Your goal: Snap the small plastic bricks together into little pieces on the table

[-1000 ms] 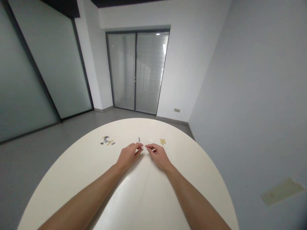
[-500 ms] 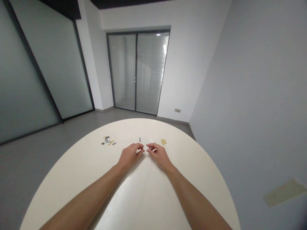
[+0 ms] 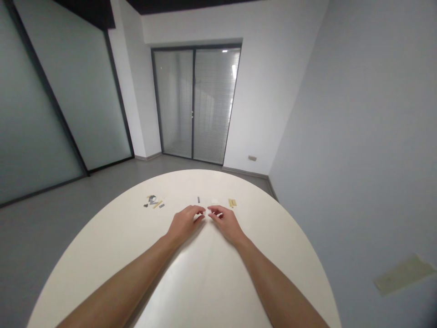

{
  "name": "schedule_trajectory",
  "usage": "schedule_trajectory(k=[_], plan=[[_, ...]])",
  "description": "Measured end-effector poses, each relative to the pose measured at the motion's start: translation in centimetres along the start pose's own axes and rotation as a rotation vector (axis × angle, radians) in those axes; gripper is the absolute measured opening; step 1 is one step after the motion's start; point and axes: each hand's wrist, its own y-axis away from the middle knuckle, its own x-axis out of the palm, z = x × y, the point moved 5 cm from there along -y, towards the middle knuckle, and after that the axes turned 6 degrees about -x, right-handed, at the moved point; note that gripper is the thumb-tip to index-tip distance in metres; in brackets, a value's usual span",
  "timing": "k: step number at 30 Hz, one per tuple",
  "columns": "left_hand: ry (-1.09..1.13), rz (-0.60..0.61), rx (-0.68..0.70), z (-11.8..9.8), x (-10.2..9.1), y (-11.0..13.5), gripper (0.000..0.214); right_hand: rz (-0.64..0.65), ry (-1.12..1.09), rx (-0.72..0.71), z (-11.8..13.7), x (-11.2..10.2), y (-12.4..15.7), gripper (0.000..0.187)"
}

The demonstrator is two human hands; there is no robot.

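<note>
Grey strip (image 3: pixel 198 200) on the bench (image 3: pixel 191 282), mid-frame just beyond the left hand (image 3: pixel 186 224) and right hand (image 3: pixel 227 224), probably light and stiff, best pinched along its long edges; fingers (image 3: pixel 197 210) half-curled, any hold impossible to tell.

Glass door (image 3: pixel 195 105) with blinds, frosted partition (image 3: pixel 68 95), grey floor (image 3: pixel 58 232).

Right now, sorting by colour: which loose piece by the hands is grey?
The thin stick just beyond the left hand; the neighbouring piece is white.
</note>
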Motion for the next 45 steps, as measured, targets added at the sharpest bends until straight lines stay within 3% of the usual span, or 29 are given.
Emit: schedule_trajectory(k=[24,45], plan=[[-0.003,0.020,0.020,-0.56,-0.24,0.06,0.022,0.015,-0.007,-0.002,-0.18,0.01,0.14,0.030],[-0.032,0.047,0.041,-0.89,-0.18,0.17,0.032,-0.001,-0.129,0.041,-0.38,0.11,0.20,0.019]])
